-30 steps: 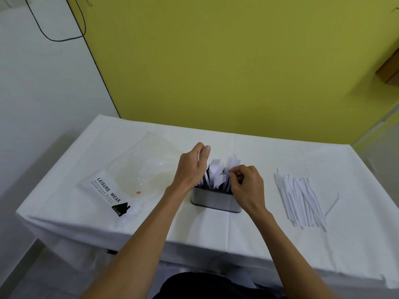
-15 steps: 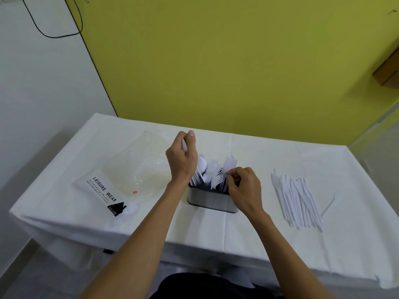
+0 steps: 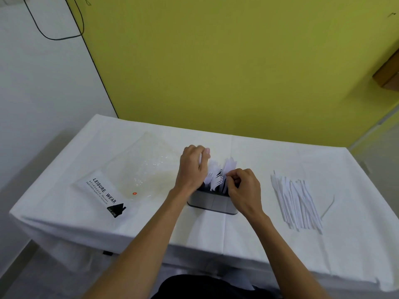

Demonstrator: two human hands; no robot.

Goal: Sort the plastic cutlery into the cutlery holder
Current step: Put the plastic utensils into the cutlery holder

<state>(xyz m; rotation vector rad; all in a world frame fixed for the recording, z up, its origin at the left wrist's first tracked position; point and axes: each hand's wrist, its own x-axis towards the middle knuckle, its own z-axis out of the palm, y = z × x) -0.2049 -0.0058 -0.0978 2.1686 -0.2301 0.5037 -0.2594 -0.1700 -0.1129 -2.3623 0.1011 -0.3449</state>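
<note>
Tidying the cutlery in the holder

My left hand pinches a white piece, my right hand pinches another, both over the grey holder. The loose cutlery waits right: light, slick, bendy, so I'd grip handles.

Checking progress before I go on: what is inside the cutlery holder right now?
White plastic forks and other white pieces stand upright in the grey cutlery holder. The left hand and right hand cover both ends, so the contents there are hidden.
</note>
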